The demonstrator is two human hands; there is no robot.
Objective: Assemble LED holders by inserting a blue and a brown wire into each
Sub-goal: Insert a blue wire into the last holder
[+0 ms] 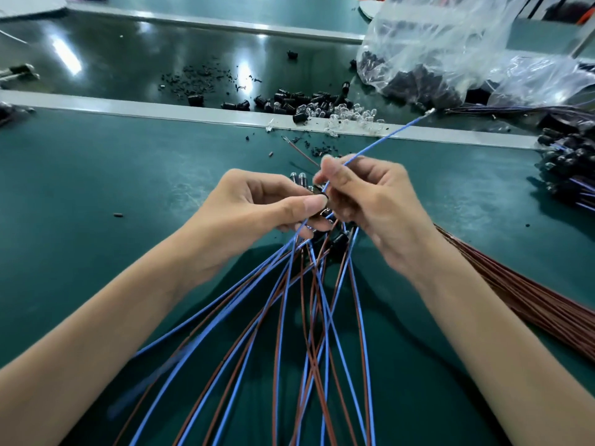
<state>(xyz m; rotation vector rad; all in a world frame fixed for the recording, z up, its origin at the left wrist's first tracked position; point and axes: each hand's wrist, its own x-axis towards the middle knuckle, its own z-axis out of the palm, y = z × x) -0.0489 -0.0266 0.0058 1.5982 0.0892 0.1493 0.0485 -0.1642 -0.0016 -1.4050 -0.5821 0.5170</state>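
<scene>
No text, label, brand, number or sign can be read on anything in view.

Clear plastic bags (450, 30), green bench (96, 188)

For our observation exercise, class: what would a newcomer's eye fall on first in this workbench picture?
At centre, the right grip pinches a thin blue wire slanting up to the right, while the left grip holds a small black LED holder. Below them, a fan of blue and brown wires spreads toward the viewer over the green table mat.
</scene>
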